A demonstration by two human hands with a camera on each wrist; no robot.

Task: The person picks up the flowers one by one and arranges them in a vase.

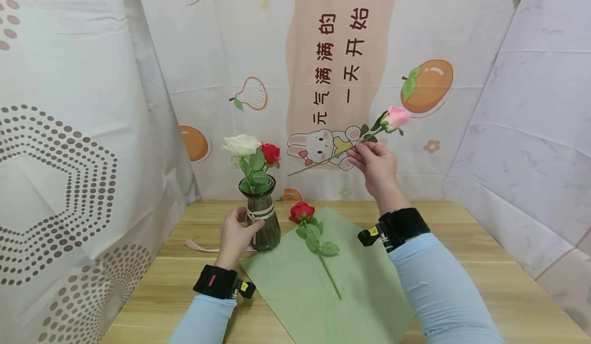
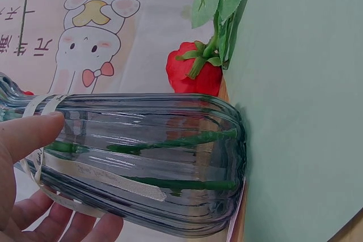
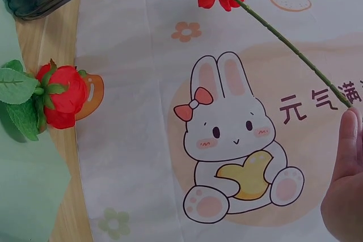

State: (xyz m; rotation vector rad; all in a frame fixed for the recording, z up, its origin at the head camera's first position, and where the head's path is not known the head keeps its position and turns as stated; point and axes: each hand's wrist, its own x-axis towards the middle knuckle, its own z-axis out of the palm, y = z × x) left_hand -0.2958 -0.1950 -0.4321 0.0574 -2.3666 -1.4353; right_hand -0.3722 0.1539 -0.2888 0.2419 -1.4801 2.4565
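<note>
My left hand [image 1: 236, 234] grips a dark glass vase [image 1: 266, 231], thumb across its front and fingers behind it. A white ribbon [image 2: 39, 117] is tied round its neck, one tail hanging down the glass. In the vase stand a white rose [image 1: 242, 145] and a red rose [image 1: 270, 153]; two green stems [image 2: 170, 184] show through the glass. My right hand [image 1: 377, 167], raised at the right, pinches the stem of a pink rose [image 1: 397, 118]. Its bloom points up and right, and the bare stem [image 3: 283, 41] slants down toward the vase.
A second red rose [image 1: 302, 211] lies on a sheet of green paper [image 1: 365, 282] right of the vase. Behind the vase a pink ribbon [image 1: 198, 246] lies on the wooden table [image 1: 161, 292]. A printed cloth [image 1: 221, 52] hangs at the back.
</note>
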